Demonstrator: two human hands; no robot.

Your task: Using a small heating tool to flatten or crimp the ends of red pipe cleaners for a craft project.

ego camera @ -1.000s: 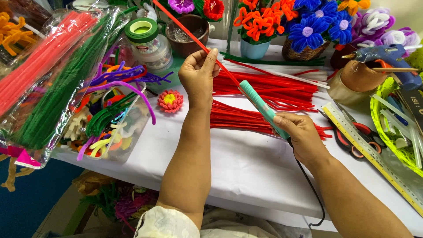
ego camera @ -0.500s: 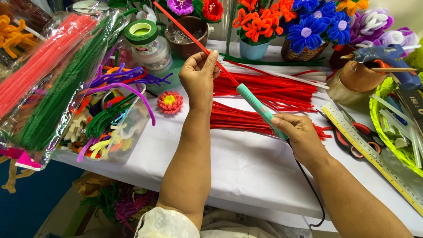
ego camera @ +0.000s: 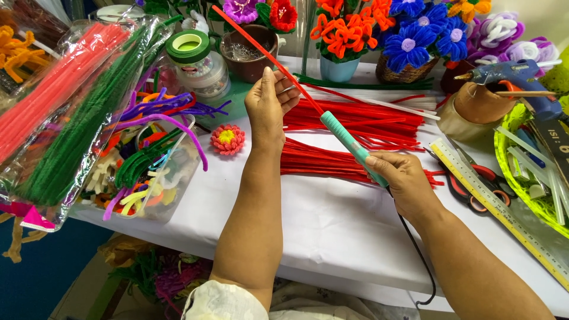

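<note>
Nearby, clear tub point(ego camera: 172, 195), mixed pipe cleaners point(ego camera: 148, 172)

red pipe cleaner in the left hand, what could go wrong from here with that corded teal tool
1. The teal tool meets the red pipe cleaner right beside the left hand; a slip could catch a finger.
2. Its black cord trails off the table edge and could snag.
3. The long free end points toward the brown pot and might knock it.
</note>
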